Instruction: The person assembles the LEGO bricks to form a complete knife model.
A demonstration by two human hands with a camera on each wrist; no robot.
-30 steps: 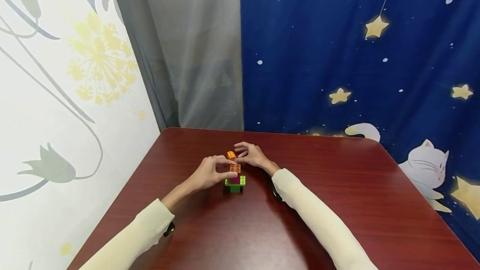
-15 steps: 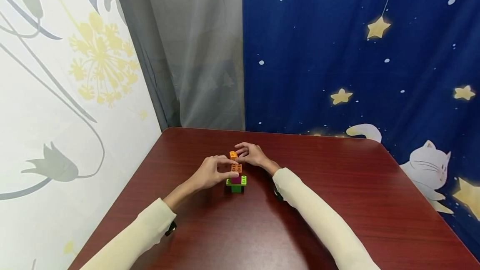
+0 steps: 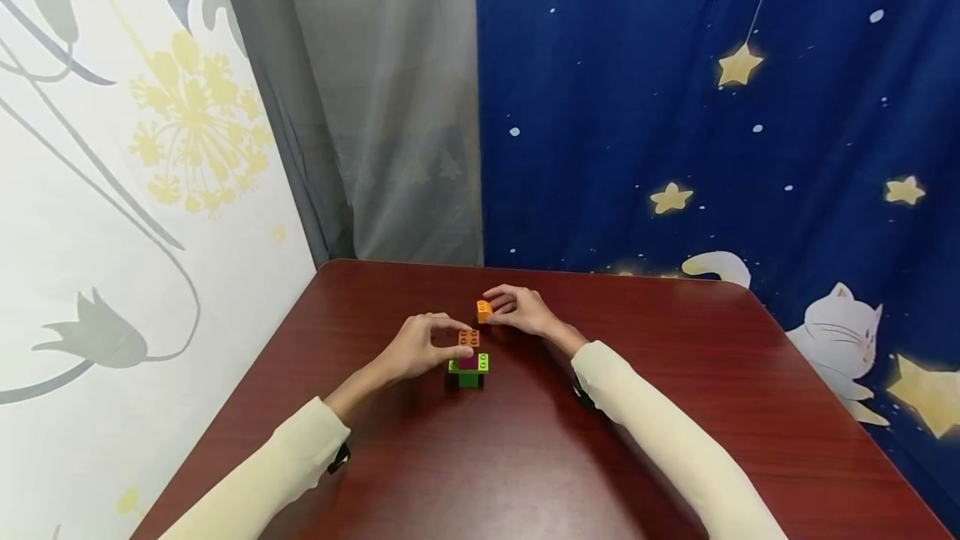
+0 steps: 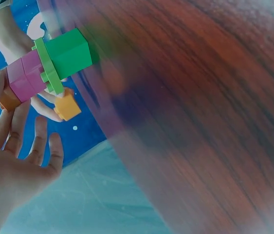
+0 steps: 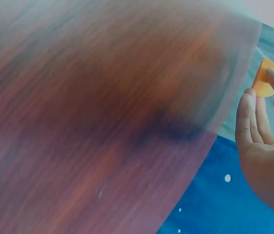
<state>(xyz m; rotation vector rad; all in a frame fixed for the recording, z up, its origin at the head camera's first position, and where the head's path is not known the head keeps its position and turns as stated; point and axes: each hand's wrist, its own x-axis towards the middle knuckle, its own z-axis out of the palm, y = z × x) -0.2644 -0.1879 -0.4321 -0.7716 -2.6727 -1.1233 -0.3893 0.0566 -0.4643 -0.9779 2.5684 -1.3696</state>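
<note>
A stack of toy building bricks stands upright near the middle of the table. It has a green brick (image 4: 71, 52) at the bottom, a lime plate (image 3: 483, 362) over it, magenta bricks (image 4: 26, 74) above and a brown-orange brick (image 3: 468, 337) on top. My left hand (image 3: 420, 347) pinches the stack near its top, thumb on the near side. Just beyond the stack, my right hand (image 3: 521, 312) pinches a small bright orange brick (image 3: 484, 312) between thumb and fingertips. One side of that brick looks rounded in the right wrist view. My other right fingers are extended.
The dark red wooden table (image 3: 637, 407) extends around both hands. Behind it hang a grey curtain (image 3: 405, 107) and a blue star-patterned curtain (image 3: 600, 123). A white wall panel (image 3: 97, 215) with flower drawings borders the left side.
My right hand has moved to the right with the orange brick, from beyond the stack's left side to its right. My left hand has stayed on the stack.
</note>
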